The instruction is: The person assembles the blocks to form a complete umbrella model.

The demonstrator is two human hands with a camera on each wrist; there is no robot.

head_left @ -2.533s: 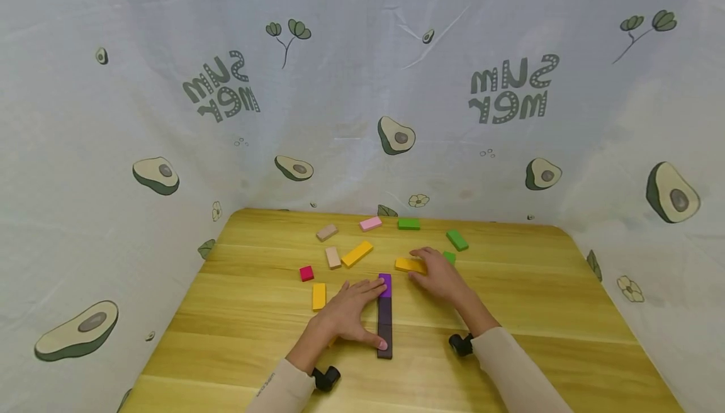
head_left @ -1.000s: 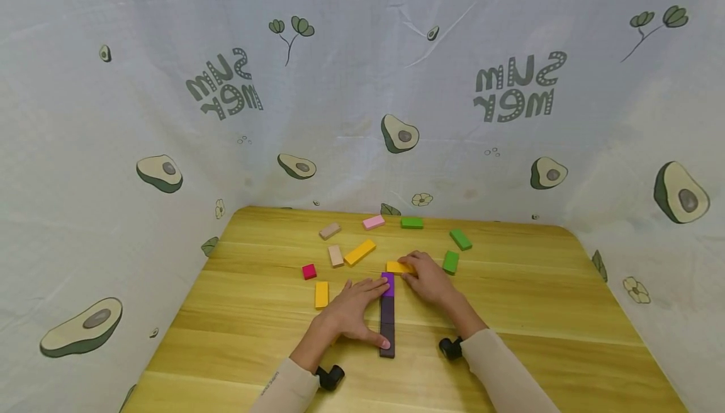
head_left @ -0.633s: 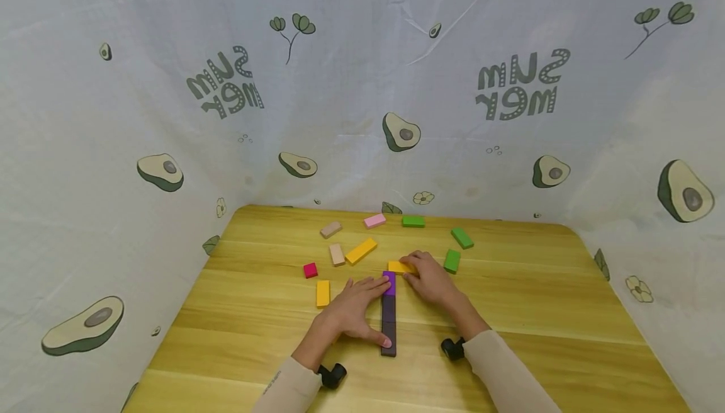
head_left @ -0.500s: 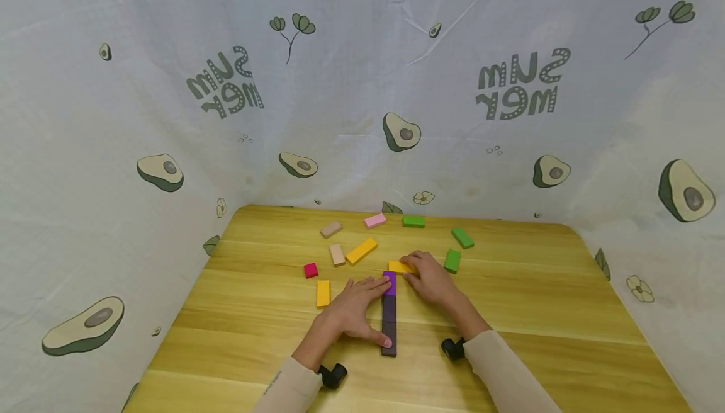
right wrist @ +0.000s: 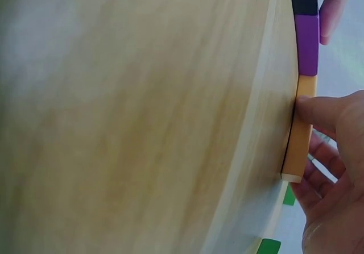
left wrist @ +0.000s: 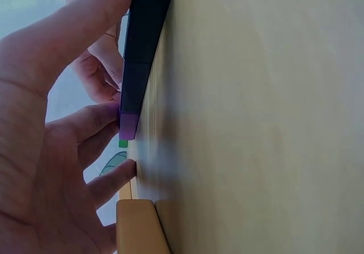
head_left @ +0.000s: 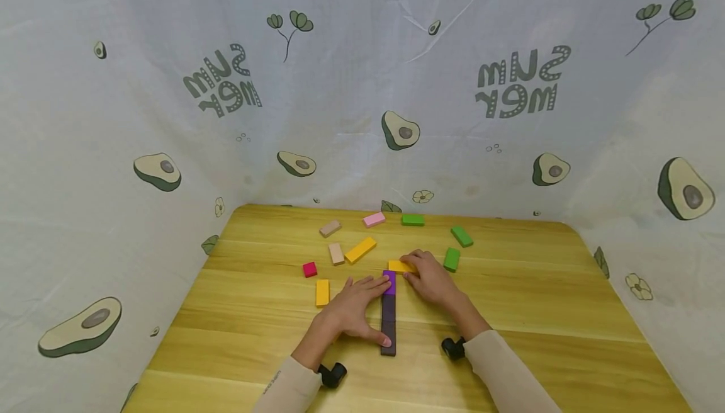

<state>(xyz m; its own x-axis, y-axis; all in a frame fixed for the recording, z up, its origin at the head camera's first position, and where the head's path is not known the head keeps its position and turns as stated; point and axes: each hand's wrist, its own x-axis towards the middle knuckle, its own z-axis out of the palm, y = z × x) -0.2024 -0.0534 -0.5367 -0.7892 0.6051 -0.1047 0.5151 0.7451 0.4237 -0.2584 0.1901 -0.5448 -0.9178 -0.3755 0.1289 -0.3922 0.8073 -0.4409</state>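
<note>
My left hand rests its fingertips on the purple block, with its thumb on the nearer of two black blocks. These three lie end to end in a straight row. My right hand pinches a yellow block between thumb and fingers; in the right wrist view the thumb lies on the side of this yellow block. It lies crosswise at the row's far end, its left end meeting the purple block. The right fingers hide part of the yellow block.
A yellow block and a red cube lie left of the row. Behind are another yellow block, two tan blocks, a pink block and several green blocks. A patterned cloth surrounds the wooden table.
My right hand has slid the yellow block leftward to the row's far end, uncovering a green block. The left hand keeps its place on the row; the last half second shows hardly any movement.
</note>
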